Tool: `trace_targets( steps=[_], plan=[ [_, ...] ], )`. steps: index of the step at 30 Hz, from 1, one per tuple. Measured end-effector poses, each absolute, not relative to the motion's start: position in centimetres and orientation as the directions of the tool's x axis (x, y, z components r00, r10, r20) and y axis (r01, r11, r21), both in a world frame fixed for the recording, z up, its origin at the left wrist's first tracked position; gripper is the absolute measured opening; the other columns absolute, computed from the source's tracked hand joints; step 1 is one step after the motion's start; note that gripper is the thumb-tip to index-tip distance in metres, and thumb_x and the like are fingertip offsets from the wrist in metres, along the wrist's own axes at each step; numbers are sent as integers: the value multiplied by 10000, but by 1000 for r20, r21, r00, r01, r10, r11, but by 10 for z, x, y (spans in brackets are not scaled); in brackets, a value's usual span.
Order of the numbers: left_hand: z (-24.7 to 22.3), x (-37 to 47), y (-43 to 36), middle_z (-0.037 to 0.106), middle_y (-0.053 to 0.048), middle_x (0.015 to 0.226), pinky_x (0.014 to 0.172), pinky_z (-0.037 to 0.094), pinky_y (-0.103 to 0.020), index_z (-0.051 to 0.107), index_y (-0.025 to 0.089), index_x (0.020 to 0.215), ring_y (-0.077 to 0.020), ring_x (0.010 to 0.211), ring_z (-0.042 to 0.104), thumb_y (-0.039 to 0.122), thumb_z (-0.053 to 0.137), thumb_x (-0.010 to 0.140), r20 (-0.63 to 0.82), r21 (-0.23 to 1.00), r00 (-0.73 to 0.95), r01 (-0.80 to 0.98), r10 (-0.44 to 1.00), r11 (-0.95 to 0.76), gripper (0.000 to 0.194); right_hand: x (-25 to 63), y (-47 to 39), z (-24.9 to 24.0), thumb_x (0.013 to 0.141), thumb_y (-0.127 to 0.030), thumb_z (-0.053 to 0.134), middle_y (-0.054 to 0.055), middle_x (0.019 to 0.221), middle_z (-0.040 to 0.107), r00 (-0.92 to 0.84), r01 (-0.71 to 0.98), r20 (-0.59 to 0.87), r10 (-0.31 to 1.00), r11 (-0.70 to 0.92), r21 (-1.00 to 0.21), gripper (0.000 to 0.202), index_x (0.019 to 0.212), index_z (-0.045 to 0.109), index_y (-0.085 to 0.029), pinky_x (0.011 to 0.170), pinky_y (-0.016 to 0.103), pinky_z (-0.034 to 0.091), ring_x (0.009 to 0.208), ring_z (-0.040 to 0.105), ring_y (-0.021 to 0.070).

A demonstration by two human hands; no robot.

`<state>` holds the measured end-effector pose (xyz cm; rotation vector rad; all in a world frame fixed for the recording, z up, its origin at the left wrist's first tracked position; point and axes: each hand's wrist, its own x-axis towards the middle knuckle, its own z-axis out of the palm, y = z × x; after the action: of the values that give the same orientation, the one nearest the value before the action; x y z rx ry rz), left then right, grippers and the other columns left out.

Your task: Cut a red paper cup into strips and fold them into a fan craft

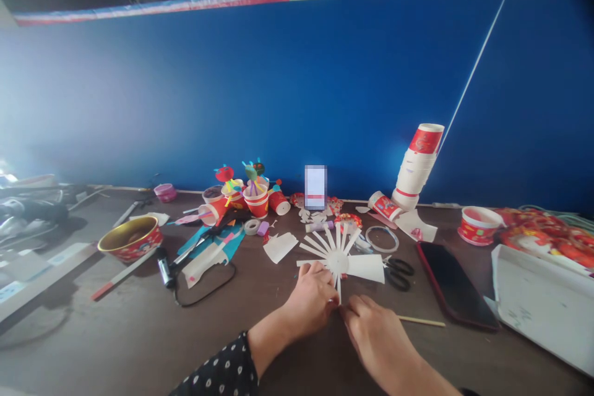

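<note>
A white paper cup (pixel 337 262) lies opened out flat, its wall cut into several narrow strips that fan round the base. One wide section (pixel 366 267) of its wall points to the right. My left hand (pixel 312 294) has its fingers closed on the strip nearest me. Just to the right, my right hand (pixel 375 328) pinches the end of the same strip; its fingertips are partly hidden. Black-handled scissors (pixel 399 273) rest beside the wide section, and their blades are hidden. A thin wooden stick (pixel 422 321) lies by my right hand.
A phone (pixel 457 284) and a white tray (pixel 547 303) lie on the right. Stacked paper cups (pixel 413 170) lean at the back. Decorated cups (pixel 255 201), tape (pixel 252 227) and paper scraps (pixel 279 247) stand beyond my hands. A red-gold bowl (pixel 131 240) and a corded tool (pixel 166 269) are left.
</note>
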<state>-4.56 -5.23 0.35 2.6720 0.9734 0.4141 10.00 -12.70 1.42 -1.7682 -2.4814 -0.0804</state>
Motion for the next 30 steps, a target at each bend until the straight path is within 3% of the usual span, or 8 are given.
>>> trace_targets(
  steps=[5, 9, 14, 20, 30],
  plan=[
    [3, -45, -54, 583, -33, 788, 770, 279, -353, 636, 188, 671, -201, 895, 443, 185, 545, 787, 229, 259, 748, 570, 623, -780, 148, 97, -127, 3, 777, 26, 473, 51, 854, 661, -369, 929, 153, 917, 362, 70, 308, 907, 661, -179, 605, 274, 389, 768, 606, 196],
    [1, -43, -56, 583, -25, 772, 772, 278, -352, 635, 184, 657, -197, 890, 444, 202, 569, 796, 266, 228, 746, 566, 610, -792, 155, 96, -128, -8, 723, 56, 502, 62, 793, 647, -419, 908, 269, 867, 391, 151, 289, 848, 646, -162, 592, 301, 369, 717, 585, 199],
    [4, -44, -56, 581, -16, 735, 763, 280, -353, 635, 180, 632, -189, 854, 446, 209, 556, 814, 282, 229, 743, 562, 607, -795, 200, 97, -128, -15, 670, 48, 557, 44, 736, 624, -434, 901, 398, 808, 400, 169, 244, 768, 624, -165, 593, 319, 353, 681, 558, 195],
    [4, -48, -50, 601, -9, 748, 779, 288, -360, 696, 230, 710, -193, 850, 461, 282, 640, 765, 257, 298, 761, 524, 596, -798, 94, 99, -127, -15, 648, 25, 574, 39, 717, 609, -437, 899, 419, 796, 390, 197, 241, 792, 630, -162, 587, 339, 341, 666, 543, 201],
    [8, -46, -54, 626, -6, 763, 821, 313, -349, 722, 243, 717, -190, 881, 489, 256, 707, 717, 200, 440, 651, 607, 732, -661, 20, 98, -126, -16, 668, 3, 561, 52, 733, 612, -450, 893, 410, 793, 401, 204, 221, 810, 635, -149, 613, 348, 347, 680, 543, 204]
  ],
)
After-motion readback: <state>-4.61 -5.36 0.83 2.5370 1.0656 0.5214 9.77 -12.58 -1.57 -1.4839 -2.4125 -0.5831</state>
